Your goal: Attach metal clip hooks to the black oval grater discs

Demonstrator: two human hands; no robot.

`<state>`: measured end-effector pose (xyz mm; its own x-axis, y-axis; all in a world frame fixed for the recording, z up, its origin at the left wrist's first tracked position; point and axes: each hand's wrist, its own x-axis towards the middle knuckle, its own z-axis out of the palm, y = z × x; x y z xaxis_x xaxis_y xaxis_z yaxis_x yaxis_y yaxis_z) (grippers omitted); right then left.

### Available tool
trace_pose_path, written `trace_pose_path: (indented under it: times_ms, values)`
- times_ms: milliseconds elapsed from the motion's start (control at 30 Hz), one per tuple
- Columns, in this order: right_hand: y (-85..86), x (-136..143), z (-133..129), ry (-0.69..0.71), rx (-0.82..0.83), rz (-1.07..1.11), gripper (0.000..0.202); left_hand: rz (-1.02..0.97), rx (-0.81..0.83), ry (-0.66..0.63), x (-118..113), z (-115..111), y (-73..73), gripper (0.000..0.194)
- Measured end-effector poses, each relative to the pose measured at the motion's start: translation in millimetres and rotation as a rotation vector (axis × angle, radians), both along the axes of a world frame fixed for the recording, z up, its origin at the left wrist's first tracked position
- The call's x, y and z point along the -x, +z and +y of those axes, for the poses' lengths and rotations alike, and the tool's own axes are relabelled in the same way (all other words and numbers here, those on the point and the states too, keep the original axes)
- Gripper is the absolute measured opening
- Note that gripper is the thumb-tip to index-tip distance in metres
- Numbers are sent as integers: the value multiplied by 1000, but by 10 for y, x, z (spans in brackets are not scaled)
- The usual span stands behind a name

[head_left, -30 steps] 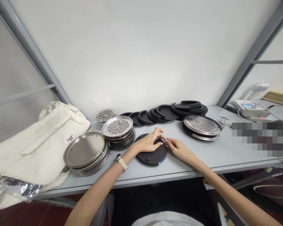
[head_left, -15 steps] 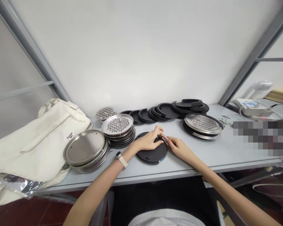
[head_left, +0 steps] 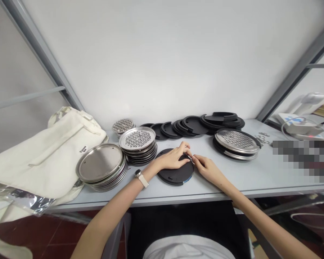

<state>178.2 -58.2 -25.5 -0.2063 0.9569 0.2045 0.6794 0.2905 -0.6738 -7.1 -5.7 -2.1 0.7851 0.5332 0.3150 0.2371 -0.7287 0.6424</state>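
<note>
A black round base (head_left: 175,176) with a raised rim lies flat on the table in front of me. My left hand (head_left: 176,157) reaches across its top, thumb and fingers closing at the right edge around a small shiny metal piece (head_left: 190,159). From the right, my right hand (head_left: 206,169) pinches at the same piece, thumb and forefinger together. The fingertips hide most of it, so its shape does not show. Left of the base rises a stack of round metal grater plates (head_left: 137,139); nearer me is a stack of plain metal discs (head_left: 101,163).
More black bases (head_left: 194,125) overlap along the wall. To the right, a grater disc (head_left: 236,140) tops a small pile beside several small metal clips (head_left: 263,136). A cream bag (head_left: 51,154) covers the table's left end. A white device (head_left: 297,124) stands far right.
The whole view has shifted slightly, so things sit a little further right. Both hands stay at the base's right edge, with only small finger movements.
</note>
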Motion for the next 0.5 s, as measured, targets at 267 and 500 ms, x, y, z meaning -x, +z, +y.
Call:
trace_pose_path:
  times_ms: [267,500]
  values:
    - [5,1,-17,5,-18,-3,35,-14,7,-26,-1,3,13,39]
    - [-12,-3,-14,6,-38,-2,35,-15,1,-29,13,5,-4,38]
